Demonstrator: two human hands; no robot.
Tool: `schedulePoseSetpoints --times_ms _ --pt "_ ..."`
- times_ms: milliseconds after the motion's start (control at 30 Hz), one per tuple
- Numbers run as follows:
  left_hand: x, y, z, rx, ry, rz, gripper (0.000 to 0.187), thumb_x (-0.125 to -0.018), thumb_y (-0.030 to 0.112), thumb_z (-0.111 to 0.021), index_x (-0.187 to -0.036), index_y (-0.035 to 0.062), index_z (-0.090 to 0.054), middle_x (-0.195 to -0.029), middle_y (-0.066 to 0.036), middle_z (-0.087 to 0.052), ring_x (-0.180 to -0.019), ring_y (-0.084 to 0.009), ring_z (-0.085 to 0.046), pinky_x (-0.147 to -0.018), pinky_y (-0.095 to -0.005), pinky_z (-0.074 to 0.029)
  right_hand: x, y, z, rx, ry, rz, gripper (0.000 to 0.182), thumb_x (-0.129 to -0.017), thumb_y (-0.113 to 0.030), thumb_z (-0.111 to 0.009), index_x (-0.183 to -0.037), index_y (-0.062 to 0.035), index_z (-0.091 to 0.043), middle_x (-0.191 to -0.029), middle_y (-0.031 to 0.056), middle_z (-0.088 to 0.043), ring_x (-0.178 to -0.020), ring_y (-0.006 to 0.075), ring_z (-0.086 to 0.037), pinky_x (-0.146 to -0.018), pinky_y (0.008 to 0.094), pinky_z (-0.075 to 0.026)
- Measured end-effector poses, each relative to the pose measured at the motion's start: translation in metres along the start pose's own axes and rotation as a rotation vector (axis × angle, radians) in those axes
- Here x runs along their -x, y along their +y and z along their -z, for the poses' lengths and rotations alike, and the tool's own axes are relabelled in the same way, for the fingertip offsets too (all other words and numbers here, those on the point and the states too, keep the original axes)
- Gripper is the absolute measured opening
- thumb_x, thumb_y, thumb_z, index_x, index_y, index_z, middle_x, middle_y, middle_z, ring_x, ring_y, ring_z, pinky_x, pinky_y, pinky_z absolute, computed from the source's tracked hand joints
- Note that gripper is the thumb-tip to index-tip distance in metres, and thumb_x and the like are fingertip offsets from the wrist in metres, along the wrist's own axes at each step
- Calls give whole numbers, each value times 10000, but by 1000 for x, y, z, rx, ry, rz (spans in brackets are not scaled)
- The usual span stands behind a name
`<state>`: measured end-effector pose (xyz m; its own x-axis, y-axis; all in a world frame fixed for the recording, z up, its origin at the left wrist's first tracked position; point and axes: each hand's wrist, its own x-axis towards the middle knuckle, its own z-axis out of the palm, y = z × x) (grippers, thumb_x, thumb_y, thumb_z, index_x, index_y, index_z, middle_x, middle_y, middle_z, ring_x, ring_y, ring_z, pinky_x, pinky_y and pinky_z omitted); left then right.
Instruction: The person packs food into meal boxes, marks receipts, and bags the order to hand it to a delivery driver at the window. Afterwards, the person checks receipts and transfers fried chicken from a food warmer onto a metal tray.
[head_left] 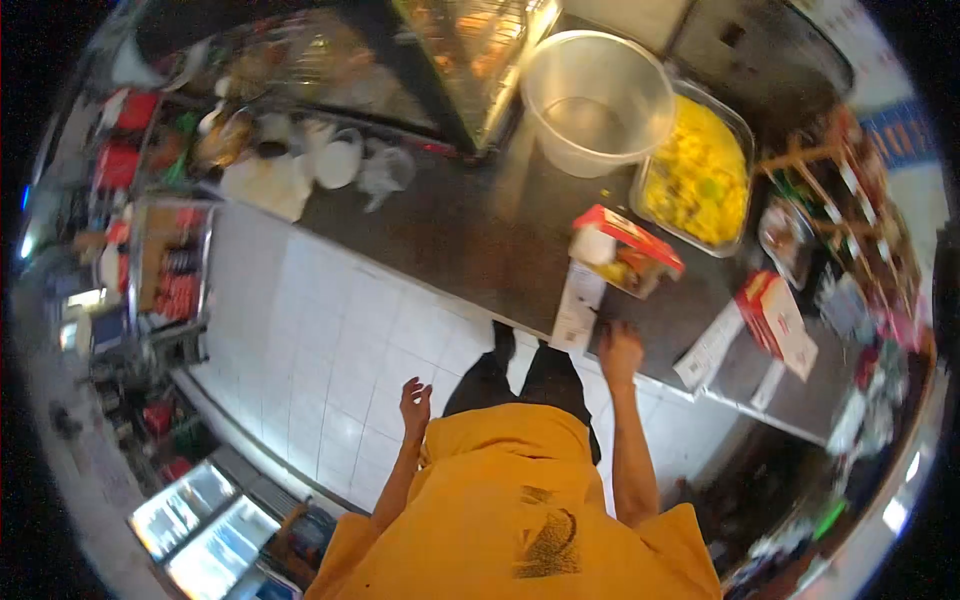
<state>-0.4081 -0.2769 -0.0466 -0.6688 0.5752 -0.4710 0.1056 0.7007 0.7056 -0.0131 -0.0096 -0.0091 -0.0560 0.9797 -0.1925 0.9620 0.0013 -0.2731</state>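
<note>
My left hand (415, 405) hangs over the floor beside my leg, fingers loosely bent and apart, with nothing in it. At the counter's front edge is my right hand (621, 352), its fingers curled in; whatever may be inside them is hidden. Just beyond it stands an open red-and-white cardboard food box (640, 255) with some yellow food and a white rounded item in it. The box's long white flap (578, 305) reaches toward the edge, left of my right hand. A second red-and-white box (772, 315) lies farther right, near a long white card strip (712, 348).
On the dark counter (450, 235) stand a large clear plastic tub (598, 100) and a metal tray (742, 245) of yellow food. A glass display case (480, 70) rises behind. White cups (338, 158) are at left. A wooden rack (800, 160) stands right. Tiled floor (330, 340) lies below.
</note>
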Motion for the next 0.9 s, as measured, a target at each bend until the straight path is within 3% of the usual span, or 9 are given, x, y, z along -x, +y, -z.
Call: schedulePoseSetpoints --times_ms 67,167,300,367,500,600,667,800,900 --pt "-14 -2 16 -50 86 -103 437 -878 202 -736 -1258 46 -588 -1047 -143 -679 -890 -227 -672 -727 -352 -546 -15 -13 15 99 304 230 337 -820 -227 -692 -1101 -46 -645 -1026 206 -612 -982 403 -592 -834 471 -492" --pt "-34 -16 29 -25 251 -136 395 -881 141 -724 -1239 46 -588 -986 -124 -690 -840 -218 -674 -671 -339 -559 -26 -58 38 -56 94 203 394 -803 -199 -704 -1149 -26 -629 -1123 221 -589 -1066 410 -554 -900 490 -462" --pt "-59 55 30 194 245 -86 335 -908 61 -676 -1234 62 -596 -1015 -88 -694 -851 -174 -669 -691 -301 -547 -103 -262 29 -847 -67 302 372 -797 -251 -801 -1056 -3 -699 -938 176 -702 -908 295 -680 -832 369 -525" --pt "-80 97 37 203 222 -161 331 -907 47 -672 -1230 61 -603 -1026 -75 -690 -876 -159 -669 -732 -290 -543 -160 -348 9 -902 -139 174 376 -810 -298 -814 -1004 10 -718 -864 131 -725 -800 231 -691 -765 315 -534" --pt "-141 184 81 323 176 -351 309 -877 100 -716 -1175 59 -646 -945 -54 -698 -828 -109 -653 -686 -261 -514 -262 -462 -56 -1031 -215 34 351 -860 -292 -760 -730 11 -638 -603 55 -578 -595 140 -569 -550 313 -438" --pt "-214 221 125 269 192 -625 264 -885 117 -711 -1125 18 -670 -857 -67 -685 -766 -145 -649 -677 -291 -530 -277 -525 -98 -1360 -265 -65 336 -895 -259 -711 -656 -55 -591 -604 -5 -538 -549 83 -471 -490 266 -341" --pt "-257 254 162 273 138 -691 391 -836 96 -722 -1204 23 -613 -947 -123 -641 -874 -258 -634 -774 -367 -517 -255 -560 -125 -1262 18 427 322 -925 -241 -671 -680 -41 -614 -627 -18 -556 -531 73 -470 -479 260 -339" --pt "-337 304 235 413 238 -815 474 -770 53 -722 -1223 40 -583 -1043 -153 -599 -978 -341 -584 -862 -422 -479 -126 -682 -33 -1123 -261 296 220 -986 -199 -604 -878 -23 -679 -683 -40 -555 -604 28 -506 -526 226 -358" --pt "-384 307 285 429 205 -848 380 -757 -12 -685 -1129 23 -617 -1001 -161 -615 -939 -379 -613 -858 -426 -506 -111 -731 -53 -1566 -451 244 182 -1012 -118 -528 -1099 -28 -661 -863 -2 -618 -746 45 -582 -594 211 -433"
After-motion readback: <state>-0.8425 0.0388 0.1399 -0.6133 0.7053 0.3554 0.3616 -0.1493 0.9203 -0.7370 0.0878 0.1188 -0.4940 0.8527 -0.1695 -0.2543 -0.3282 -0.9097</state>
